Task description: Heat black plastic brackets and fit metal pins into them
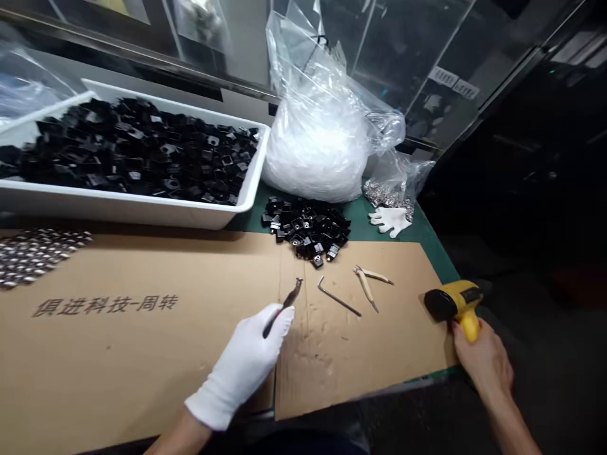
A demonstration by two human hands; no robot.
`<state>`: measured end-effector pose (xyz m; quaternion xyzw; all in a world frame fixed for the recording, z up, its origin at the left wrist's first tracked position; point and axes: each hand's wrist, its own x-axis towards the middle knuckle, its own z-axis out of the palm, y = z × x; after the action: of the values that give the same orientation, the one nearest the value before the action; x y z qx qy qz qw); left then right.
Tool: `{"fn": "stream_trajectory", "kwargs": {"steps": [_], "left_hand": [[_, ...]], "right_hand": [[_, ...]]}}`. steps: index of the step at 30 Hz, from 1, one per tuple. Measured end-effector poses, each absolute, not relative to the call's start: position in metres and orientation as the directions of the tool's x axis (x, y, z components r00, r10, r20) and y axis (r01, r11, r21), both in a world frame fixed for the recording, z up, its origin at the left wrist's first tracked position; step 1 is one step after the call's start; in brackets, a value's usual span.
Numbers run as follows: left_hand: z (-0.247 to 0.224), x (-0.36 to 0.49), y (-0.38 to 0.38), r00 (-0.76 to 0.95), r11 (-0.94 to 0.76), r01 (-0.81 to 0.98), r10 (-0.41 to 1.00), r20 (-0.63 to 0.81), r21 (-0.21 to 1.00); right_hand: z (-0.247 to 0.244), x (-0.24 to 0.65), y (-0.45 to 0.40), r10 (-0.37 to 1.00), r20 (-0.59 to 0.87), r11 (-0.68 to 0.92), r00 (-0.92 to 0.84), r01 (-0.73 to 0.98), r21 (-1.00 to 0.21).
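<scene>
My left hand, in a white glove, is closed around a slim dark tool with a reddish part, its tip pointing up and away over the cardboard. At the right edge of the cardboard, my bare right hand grips the handle of a yellow and black power tool, its black end facing left. Between the hands lie an L-shaped hex key and pliers with cream handles, opened apart. Beyond them is a pile of small black parts.
A white bin full of black pieces stands at the back left. Small metallic parts lie in rows at far left. Behind the pile are a large clear bag, a small bag of metal pieces and a white glove.
</scene>
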<state>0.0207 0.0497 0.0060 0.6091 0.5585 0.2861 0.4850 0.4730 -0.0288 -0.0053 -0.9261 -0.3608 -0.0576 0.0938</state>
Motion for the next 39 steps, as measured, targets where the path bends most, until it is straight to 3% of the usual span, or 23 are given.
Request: {"fn": "stream_trajectory", "kwargs": {"steps": [3,5,7,9,10,14,21,27,32,35,39], "left_hand": [[0.021,0.019,0.025,0.273,0.359,0.261,0.863,-0.425,0.896],[0.022,0.021,-0.002,0.289,0.558,0.144,0.766,-0.574,0.817],[0.017,0.025,-0.033,0.271,0.7,-0.002,0.688,-0.674,0.714],[0.009,0.03,-0.063,0.252,0.769,-0.141,0.637,-0.729,0.624],[0.005,0.032,-0.076,0.249,0.788,-0.189,0.616,-0.747,0.586],[-0.014,0.035,-0.105,0.183,0.817,-0.281,0.561,-0.808,0.503],[-0.036,0.017,-0.108,0.245,0.786,-0.386,0.592,-0.767,0.483],[-0.039,0.011,-0.105,0.387,0.806,-0.446,0.566,-0.728,0.389],[-0.037,0.01,-0.102,0.388,0.814,-0.464,0.541,-0.746,0.349],[-0.039,0.01,-0.101,0.398,0.826,-0.46,0.521,-0.755,0.326],[-0.039,0.013,-0.101,0.373,0.825,-0.447,0.523,-0.766,0.346]], "right_hand": [[-0.005,0.456,-0.045,0.656,0.27,-0.708,0.704,0.699,-0.1],[0.0,0.434,-0.051,0.661,0.406,-0.652,0.631,0.751,-0.106],[0.005,0.405,-0.043,0.735,0.544,-0.386,0.404,0.91,-0.154],[0.004,0.377,-0.021,0.882,0.444,-0.052,0.156,0.97,-0.238],[0.001,0.367,-0.007,0.924,0.375,0.024,0.074,0.968,-0.25],[-0.023,0.348,0.045,0.996,0.076,-0.044,0.054,0.991,-0.127],[-0.019,0.356,0.063,0.992,-0.017,-0.122,0.122,0.992,-0.03],[0.031,0.316,0.044,0.951,-0.307,-0.109,0.03,0.965,-0.241],[0.056,0.255,0.011,0.71,-0.68,-0.231,-0.18,0.853,-0.467],[0.055,0.228,0.01,0.624,-0.745,-0.27,-0.237,0.828,-0.491],[0.055,0.202,0.028,0.578,-0.724,-0.217,-0.376,0.785,-0.58]]}}
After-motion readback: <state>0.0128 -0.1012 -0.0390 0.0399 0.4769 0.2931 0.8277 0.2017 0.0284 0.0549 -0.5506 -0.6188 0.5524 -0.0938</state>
